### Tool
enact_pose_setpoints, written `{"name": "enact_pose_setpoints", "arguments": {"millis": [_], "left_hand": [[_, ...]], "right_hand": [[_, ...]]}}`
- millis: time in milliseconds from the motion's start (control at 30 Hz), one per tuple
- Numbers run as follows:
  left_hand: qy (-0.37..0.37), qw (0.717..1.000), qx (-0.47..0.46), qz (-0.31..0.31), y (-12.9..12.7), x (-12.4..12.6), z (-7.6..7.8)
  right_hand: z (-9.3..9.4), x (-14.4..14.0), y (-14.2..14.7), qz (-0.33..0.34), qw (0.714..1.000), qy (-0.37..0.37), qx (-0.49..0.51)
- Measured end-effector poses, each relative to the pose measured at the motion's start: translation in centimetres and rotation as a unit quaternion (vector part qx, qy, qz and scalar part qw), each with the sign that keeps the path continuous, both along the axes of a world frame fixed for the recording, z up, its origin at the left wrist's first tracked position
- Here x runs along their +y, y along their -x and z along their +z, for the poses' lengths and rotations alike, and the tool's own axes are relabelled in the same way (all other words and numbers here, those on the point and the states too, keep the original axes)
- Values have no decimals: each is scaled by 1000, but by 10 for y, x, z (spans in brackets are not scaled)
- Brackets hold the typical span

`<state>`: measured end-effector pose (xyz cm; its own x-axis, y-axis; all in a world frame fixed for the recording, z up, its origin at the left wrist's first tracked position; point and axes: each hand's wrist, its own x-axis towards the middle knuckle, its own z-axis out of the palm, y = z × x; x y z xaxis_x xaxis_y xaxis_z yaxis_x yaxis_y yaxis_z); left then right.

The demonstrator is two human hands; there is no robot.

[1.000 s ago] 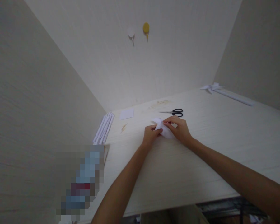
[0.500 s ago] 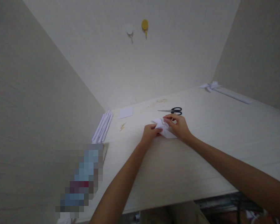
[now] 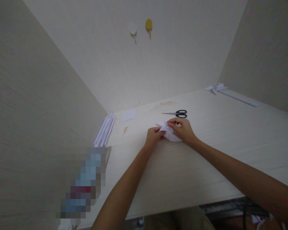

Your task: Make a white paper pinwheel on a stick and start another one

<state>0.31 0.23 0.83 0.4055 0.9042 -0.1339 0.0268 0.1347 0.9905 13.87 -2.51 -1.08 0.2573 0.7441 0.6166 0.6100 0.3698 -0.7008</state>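
A white folded piece of paper (image 3: 167, 131) lies on the pale wooden table (image 3: 187, 166), held between both hands. My left hand (image 3: 153, 136) pinches its left edge with fingers curled. My right hand (image 3: 183, 130) covers its right side, thumb and fingertips pressing on a fold near the top. Most of the paper's right part is hidden under that hand.
Black-handled scissors (image 3: 178, 113) lie just behind my hands. A small white paper square (image 3: 129, 115) and a bundle of rolled white paper sticks (image 3: 105, 130) sit at the left wall. A white folded strip (image 3: 232, 95) lies far right. Two round hooks (image 3: 141, 27) hang on the back wall.
My hands and the paper have stayed almost in place; my right fingers have shifted slightly on the fold. The view has drifted a little.
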Motion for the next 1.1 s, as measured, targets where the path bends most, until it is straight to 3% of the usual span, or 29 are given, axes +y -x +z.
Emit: {"name": "enact_pose_setpoints", "arguments": {"millis": [233,500,1100], "left_hand": [[-9,1000,5,-2,-1,0,0],[-19,1000,22,-4,-1,-2,3],[-8,1000,6,0,-1,-2,2]], "right_hand": [[0,-1,1,4,1000,-9,-29],[9,-7,3,8,990,-59,-130],[6,-7,2,-5,984,-73,-159]]}}
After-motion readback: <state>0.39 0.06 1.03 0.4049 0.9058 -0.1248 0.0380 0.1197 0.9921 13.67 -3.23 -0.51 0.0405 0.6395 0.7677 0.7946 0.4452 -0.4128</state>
